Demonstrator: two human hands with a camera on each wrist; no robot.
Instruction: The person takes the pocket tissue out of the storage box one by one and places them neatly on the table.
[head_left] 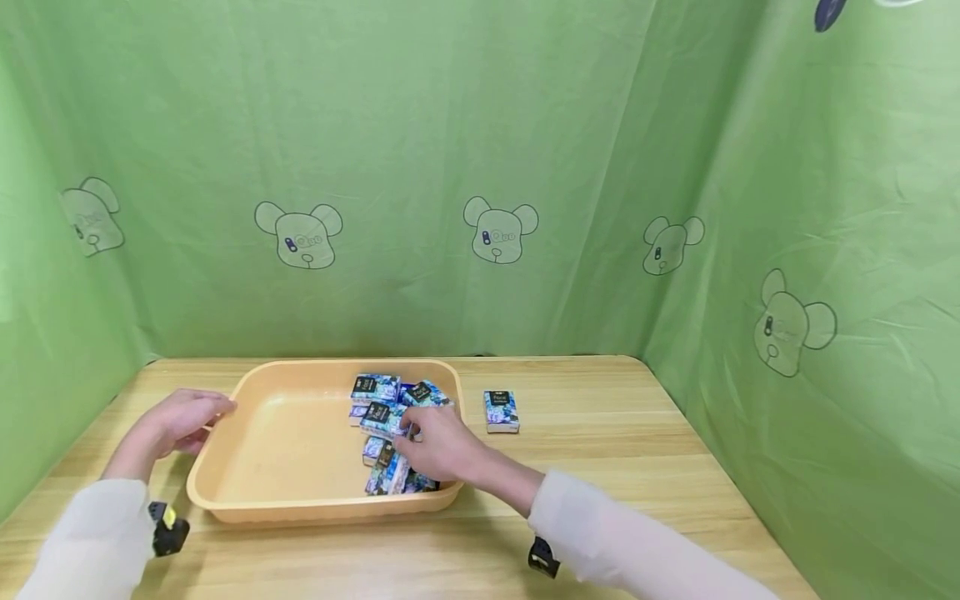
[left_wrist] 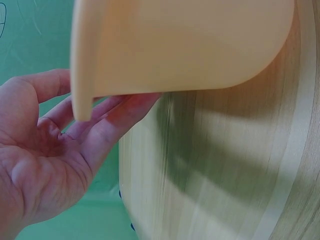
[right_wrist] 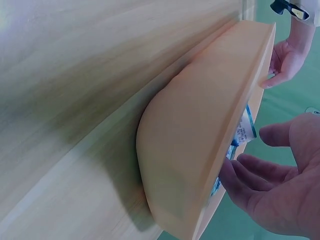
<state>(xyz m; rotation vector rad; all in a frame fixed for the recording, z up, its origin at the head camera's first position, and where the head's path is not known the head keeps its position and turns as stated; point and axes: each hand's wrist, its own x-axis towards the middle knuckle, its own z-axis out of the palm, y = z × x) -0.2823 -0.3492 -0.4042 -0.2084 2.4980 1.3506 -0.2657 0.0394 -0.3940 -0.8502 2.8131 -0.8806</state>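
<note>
My left hand (head_left: 183, 419) grips the left rim of a shallow pale-orange tray (head_left: 315, 505), with fingers under the rim in the left wrist view. Several small packs with blue floral print and black labels, like pocket tissues, lie heaped in the tray's right part. Over this heap, my right hand (head_left: 442, 442) reaches across the right rim, its fingertips beside an upper pack (head_left: 382, 418). In the right wrist view, thumb and fingers (right_wrist: 232, 180) are spread apart near a pack (right_wrist: 245, 129); contact is unclear. The hand hides part of the heap.
One more blue pack (head_left: 501, 412) lies on the wooden table (head_left: 585, 467), right of the tray. Green curtains (head_left: 420, 167) with bear-head drawings stand behind the table and at both sides. Each wrist carries a small black device.
</note>
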